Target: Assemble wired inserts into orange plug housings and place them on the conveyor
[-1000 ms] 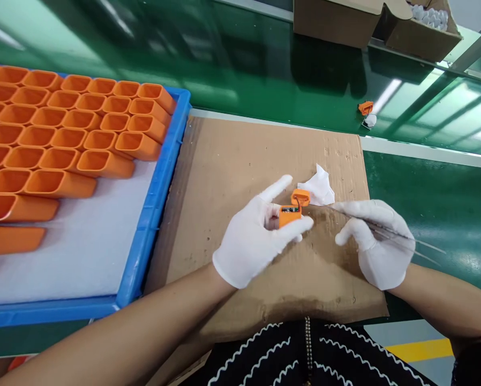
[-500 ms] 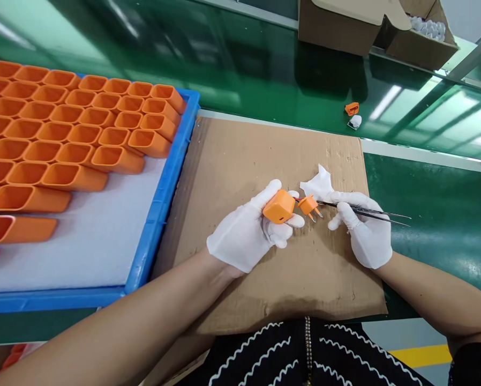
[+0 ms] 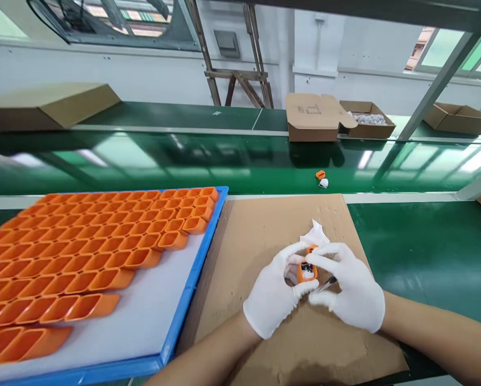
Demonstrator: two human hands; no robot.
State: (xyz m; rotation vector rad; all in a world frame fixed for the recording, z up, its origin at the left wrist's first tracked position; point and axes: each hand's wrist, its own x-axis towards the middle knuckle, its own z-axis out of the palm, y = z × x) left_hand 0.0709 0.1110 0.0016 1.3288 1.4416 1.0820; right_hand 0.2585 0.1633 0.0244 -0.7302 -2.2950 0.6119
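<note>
My left hand (image 3: 269, 300), in a white glove, is closed around an orange charger housing (image 3: 306, 273). The housing's open end faces me, showing dark and white parts inside. Just beyond it, between the fingertips of both hands, a bit of the orange plug cap (image 3: 312, 249) shows; the rest is hidden. My gloved right hand (image 3: 351, 289) keeps a pair of tweezers (image 3: 327, 284) against its palm, its fingers touching the housing's edge. Behind the fingers a crumpled white cloth (image 3: 316, 234) lies on the cardboard sheet (image 3: 264, 230).
On the left stands a blue-rimmed tray (image 3: 192, 279) with rows of orange sleeves (image 3: 104, 236). A small orange part (image 3: 320, 175) and a white piece (image 3: 323, 183) lie on the green belt (image 3: 240, 179). Cardboard boxes (image 3: 313, 120) line the back shelf.
The view has tilted up. The housing has turned so its open end shows, and the plug cap has gone behind the fingers. My right hand has come in against the housing, the tweezers now pointing toward my left hand.
</note>
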